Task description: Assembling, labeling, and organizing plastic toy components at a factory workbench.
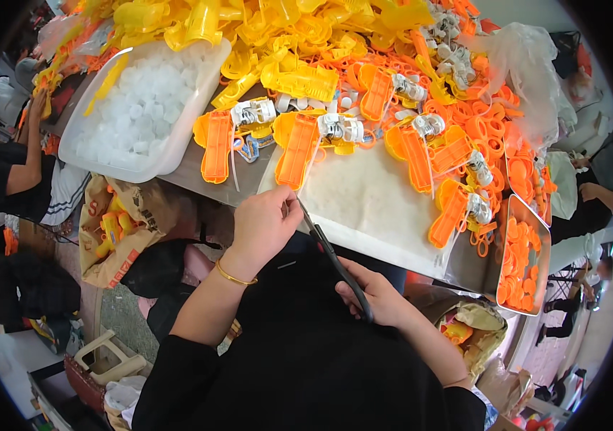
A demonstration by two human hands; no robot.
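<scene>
From my remote position I record the right hand grasping a pair of dark-handled scissors, low and close to the body, the tip running up and away toward the left hand. The left hand is drawn into a pinch, thumb against fingertips, at that tip; I cannot tell what, if anything, lies between them. I judge the scissors light, stiff and slim, best taken by the handles, with fingertips clear of the cutting edges. Just beyond the left hand's fingertips, on the worktop, lies an orange-and-yellow housing with a white mechanism at its upper end. I assess the housing as light, hard, smooth plastic, liable to slide; I would hold it by the long orange grip. The mechanism looks the more fragile portion, and I would avoid bearing on it. A white sheet lies ahead of the right hand.
</scene>
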